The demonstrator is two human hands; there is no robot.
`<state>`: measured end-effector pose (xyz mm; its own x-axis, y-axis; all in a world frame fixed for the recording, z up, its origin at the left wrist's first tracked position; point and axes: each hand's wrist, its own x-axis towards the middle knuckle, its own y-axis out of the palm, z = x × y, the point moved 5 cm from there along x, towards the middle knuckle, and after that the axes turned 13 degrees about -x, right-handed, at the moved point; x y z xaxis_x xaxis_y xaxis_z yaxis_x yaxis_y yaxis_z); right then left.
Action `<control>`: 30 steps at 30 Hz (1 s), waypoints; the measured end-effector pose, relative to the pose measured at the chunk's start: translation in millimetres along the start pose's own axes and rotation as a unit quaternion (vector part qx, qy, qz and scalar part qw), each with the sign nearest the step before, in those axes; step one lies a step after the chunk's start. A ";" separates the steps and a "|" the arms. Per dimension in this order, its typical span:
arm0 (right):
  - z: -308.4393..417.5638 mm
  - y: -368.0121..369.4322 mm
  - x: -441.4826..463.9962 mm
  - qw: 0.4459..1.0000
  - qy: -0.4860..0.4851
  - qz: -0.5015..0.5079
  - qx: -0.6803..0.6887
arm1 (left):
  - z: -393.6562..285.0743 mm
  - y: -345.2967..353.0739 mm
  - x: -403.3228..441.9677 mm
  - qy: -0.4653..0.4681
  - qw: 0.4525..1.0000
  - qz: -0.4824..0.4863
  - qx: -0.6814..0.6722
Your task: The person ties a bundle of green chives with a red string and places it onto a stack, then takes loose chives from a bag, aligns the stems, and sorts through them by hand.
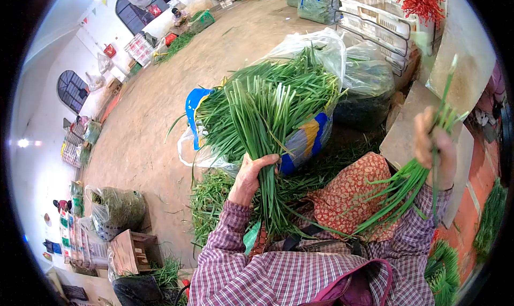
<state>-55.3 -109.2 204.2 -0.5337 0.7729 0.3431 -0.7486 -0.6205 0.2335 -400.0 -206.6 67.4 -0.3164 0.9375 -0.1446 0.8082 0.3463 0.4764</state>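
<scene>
My left hand [247, 178] is wrapped round a thick bunch of garlic chives [262, 113], pale cut ends up and green leaves hanging below the fist. On the right, my right hand [435, 145], somewhat blurred, grips a smaller bunch of chives [399, 193]. Its pale ends point up and right, with one long stalk rising above the others. Just beyond the left hand lies a big heap of loose chives [217, 126] in an open plastic bag [308, 145] with blue and yellow print. A red floral cloth [350, 191] covers my lap between the hands.
Loose leaves [209, 199] litter the floor by my left forearm. A flat board [409, 132] stands beside my right hand. Red bands [420, 3] hang near a white crate [375, 8]. Chive bundles [441, 268] lie at lower right, and a wooden stool [126, 255] at lower left.
</scene>
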 end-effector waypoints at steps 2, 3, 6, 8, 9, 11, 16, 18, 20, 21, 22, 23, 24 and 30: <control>0.0 35.7 5.2 0.982 0.027 0.074 -0.169 | -2.0 6.4 -2.8 -0.005 1.000 0.012 0.001; -5.0 59.1 7.1 0.930 0.053 0.147 -0.332 | -0.5 9.2 -3.1 -0.006 1.000 0.013 0.001; -42.0 98.6 22.2 0.890 -0.066 0.115 -0.436 | 5.3 13.0 -4.0 -0.015 1.000 0.017 -0.020; -56.3 113.7 33.6 0.888 -0.115 0.057 -0.442 | 4.9 24.6 -8.6 -0.017 1.000 0.024 -0.009; -60.9 120.8 39.7 0.890 -0.133 0.030 -0.436 | 6.9 28.3 -9.9 -0.013 0.999 0.033 -0.013; -71.4 132.2 48.9 0.875 -0.177 -0.006 -0.451 | 8.8 34.6 -13.5 -0.019 0.999 0.041 -0.010; -87.6 131.8 61.5 0.806 -0.158 -0.068 -0.567 | 11.0 42.5 -19.5 -0.016 0.999 0.045 -0.002; -95.2 130.2 64.6 0.806 -0.150 -0.046 -0.571 | 13.9 39.1 -19.1 -0.024 0.999 0.044 -0.006; -97.2 127.6 66.7 0.806 -0.144 -0.024 -0.574 | 15.1 38.9 -20.2 -0.030 0.999 0.044 -0.009; -99.7 124.8 68.7 0.847 -0.109 0.005 -0.520 | 13.8 40.4 -21.6 -0.028 0.999 0.040 -0.015; -103.2 122.7 69.8 0.884 -0.074 0.034 -0.461 | 12.7 40.7 -22.2 -0.024 0.999 0.036 -0.020; -104.2 119.8 69.7 0.884 -0.074 0.036 -0.460 | 12.3 38.6 -21.3 -0.024 0.999 0.034 -0.020; -105.9 118.5 69.6 0.938 -0.038 0.059 -0.340 | 12.5 35.5 -20.6 -0.034 0.998 0.043 -0.025; -89.2 91.8 48.6 0.970 0.208 0.079 0.093 | 23.9 14.0 -10.5 -0.020 0.999 0.027 -0.008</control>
<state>-185.1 -116.7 161.1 -0.7775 0.6289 -0.0003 -0.5813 -0.7184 0.3821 -373.5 -210.8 54.8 -0.2523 0.9556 -0.1524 0.8159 0.2947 0.4975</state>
